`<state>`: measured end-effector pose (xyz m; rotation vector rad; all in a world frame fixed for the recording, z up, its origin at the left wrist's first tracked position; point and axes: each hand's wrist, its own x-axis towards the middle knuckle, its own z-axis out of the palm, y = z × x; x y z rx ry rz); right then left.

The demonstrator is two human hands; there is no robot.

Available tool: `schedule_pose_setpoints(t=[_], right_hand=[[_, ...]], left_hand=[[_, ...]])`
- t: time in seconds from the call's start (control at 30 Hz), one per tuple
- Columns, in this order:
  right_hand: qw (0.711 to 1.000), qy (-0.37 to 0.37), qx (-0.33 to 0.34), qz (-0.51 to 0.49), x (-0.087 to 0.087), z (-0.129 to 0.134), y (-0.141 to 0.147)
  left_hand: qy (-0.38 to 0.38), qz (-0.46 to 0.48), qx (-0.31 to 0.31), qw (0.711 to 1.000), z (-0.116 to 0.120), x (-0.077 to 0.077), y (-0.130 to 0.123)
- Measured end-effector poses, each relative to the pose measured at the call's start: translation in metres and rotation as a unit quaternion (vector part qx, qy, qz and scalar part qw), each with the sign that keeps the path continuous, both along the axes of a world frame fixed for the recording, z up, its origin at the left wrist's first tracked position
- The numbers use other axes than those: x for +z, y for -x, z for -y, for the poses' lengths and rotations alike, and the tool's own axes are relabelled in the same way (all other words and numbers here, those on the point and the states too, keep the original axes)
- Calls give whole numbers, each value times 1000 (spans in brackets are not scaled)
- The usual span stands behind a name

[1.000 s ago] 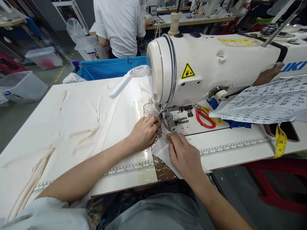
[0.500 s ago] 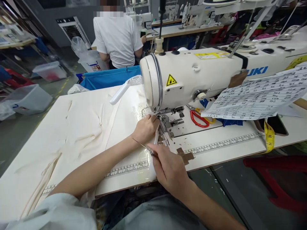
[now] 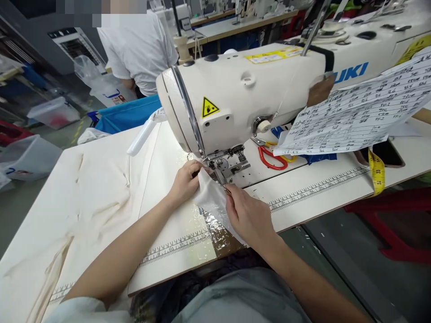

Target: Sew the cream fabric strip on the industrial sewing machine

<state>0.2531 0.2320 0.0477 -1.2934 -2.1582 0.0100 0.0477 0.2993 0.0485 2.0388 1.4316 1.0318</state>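
A piece of white cloth (image 3: 215,199) hangs between my two hands, its upper end at the needle area of the sewing machine (image 3: 229,96). My left hand (image 3: 185,181) is closed, pinching the cloth's upper left edge beside the presser foot. Closed around a slim pointed metal tool (image 3: 228,192) is my right hand (image 3: 251,213), at the cloth's right side just in front of the machine plate. Most of that tool is hidden by the fingers, so its exact kind does not show.
Red-handled scissors (image 3: 272,158) lie right of the needle, by a handwritten sheet (image 3: 350,107). A yellow tape measure (image 3: 376,172) hangs over the front edge. Cream cloth (image 3: 101,197) spreads over the table's left side. Behind a blue cloth bin (image 3: 129,114) stands a person (image 3: 134,49).
The white cloth is now lifted and spread between my hands. My right hand has moved up and right with the pointed tool, away from my left wrist. The view has shifted closer to the machine.
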Motion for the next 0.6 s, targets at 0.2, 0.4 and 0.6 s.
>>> schedule_pose_setpoints(t=[0.2, 0.4, 0.6], right_hand=[[1000, 17, 7, 2, 1, -4, 1], [1000, 30, 8, 7, 1, -5, 3], [1000, 21, 3, 7, -1, -6, 4]], left_hand=[[8, 0, -1, 1000, -1, 0, 1], [5, 7, -3, 1000, -1, 1, 0], [9, 12, -2, 1000, -1, 1, -1]])
